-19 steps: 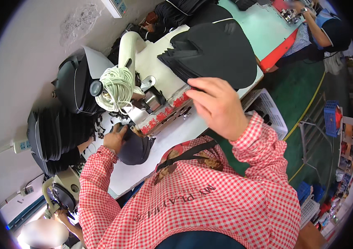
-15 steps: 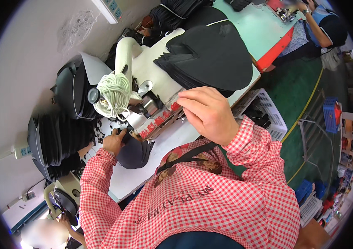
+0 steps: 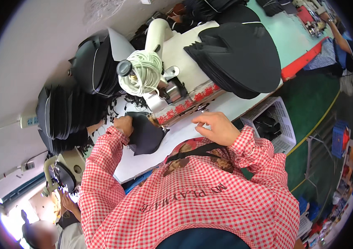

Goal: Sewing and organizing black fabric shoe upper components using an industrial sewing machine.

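My left hand (image 3: 123, 125) is closed on the left edge of a dark, curved fabric piece (image 3: 146, 135). That piece lies by the left end of a cream sewing machine (image 3: 156, 35), partly against its bed. My right hand (image 3: 217, 128) hovers in front of the machine bed, its thumb and forefinger apart and the other fingers loosely bent. I see nothing in it. A coil of white cord (image 3: 143, 74) hangs over the machine's head, and red floral marks (image 3: 184, 106) run along the bed's front side.
A large stack of black cut pieces (image 3: 242, 54) lies right of the machine. Bundled black pieces (image 3: 70, 112) stand at the left by the wall. A white plastic basket (image 3: 282, 139) with dark pieces stands at the right. Another person's hand (image 3: 67, 201) is at the lower left.
The view has shifted, so the bench appears further right and higher. My right hand has dropped from over the bed's front toward me. More of the dark piece shows beside my left hand.
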The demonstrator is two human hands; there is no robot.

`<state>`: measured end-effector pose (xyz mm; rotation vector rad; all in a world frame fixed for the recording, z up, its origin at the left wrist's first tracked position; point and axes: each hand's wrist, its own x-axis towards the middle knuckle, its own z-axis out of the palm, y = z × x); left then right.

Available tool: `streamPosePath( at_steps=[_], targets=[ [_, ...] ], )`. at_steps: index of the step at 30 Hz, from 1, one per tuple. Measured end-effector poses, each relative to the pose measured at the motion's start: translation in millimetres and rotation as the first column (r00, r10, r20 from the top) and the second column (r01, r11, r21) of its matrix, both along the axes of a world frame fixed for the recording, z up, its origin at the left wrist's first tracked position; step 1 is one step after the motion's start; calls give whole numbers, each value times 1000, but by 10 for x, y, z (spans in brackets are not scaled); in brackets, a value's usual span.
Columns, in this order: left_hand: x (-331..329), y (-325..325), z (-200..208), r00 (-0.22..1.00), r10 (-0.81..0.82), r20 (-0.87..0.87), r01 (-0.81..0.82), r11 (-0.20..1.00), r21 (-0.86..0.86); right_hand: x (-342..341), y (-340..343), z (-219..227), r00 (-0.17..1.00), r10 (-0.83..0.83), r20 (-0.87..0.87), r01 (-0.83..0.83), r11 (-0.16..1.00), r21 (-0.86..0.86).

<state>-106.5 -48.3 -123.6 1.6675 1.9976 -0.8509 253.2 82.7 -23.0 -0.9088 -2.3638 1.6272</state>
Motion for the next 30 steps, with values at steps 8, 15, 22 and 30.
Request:
streamPosePath(
  at_steps=[8, 15, 22, 30],
  targets=[
    [983, 520, 1766, 351, 20, 936, 0, 1000, -21, -287, 20, 43, 850, 340, -402, -434, 885, -168],
    [548, 541, 1139, -143, 710, 690, -298, 634, -714, -672, -384, -133, 960, -83, -268, 54, 992, -113],
    [391, 711, 1175, -109, 691, 715, -503, 582, -639, -949, -434, -70, 955, -88, -284, -82, 842, -533],
    [676, 988, 1472, -100, 613, 783, -662, 547, -513, -998, -306, -384, 902, -224, -369, -24, 827, -561]
  ],
)
